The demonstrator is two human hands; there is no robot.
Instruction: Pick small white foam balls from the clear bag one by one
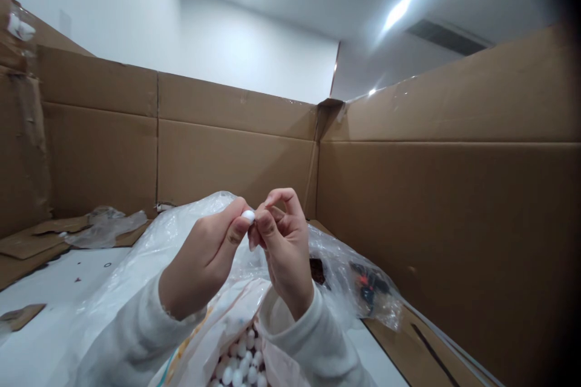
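Between the thumb and fingers of my left hand (207, 254) is a small white oval bead (248, 216), its rounded end showing. My right hand (285, 242) is closed in a pinch right beside the bead, thumb against fingers. Whatever sits in that pinch is too small or hidden to make out. Both hands are raised and meet at the fingertips. Below my wrists, a pale plastic bag (236, 302) lies with its mouth open, and many similar white beads (240, 363) fill it.
Cardboard walls (236, 151) rise at the back and right. Clear plastic sheeting (181, 230) covers much of the white surface (59, 281). Crumpled plastic film (106, 227) lies at the left. On the right, a clear bag holds dark and red items (367, 284).
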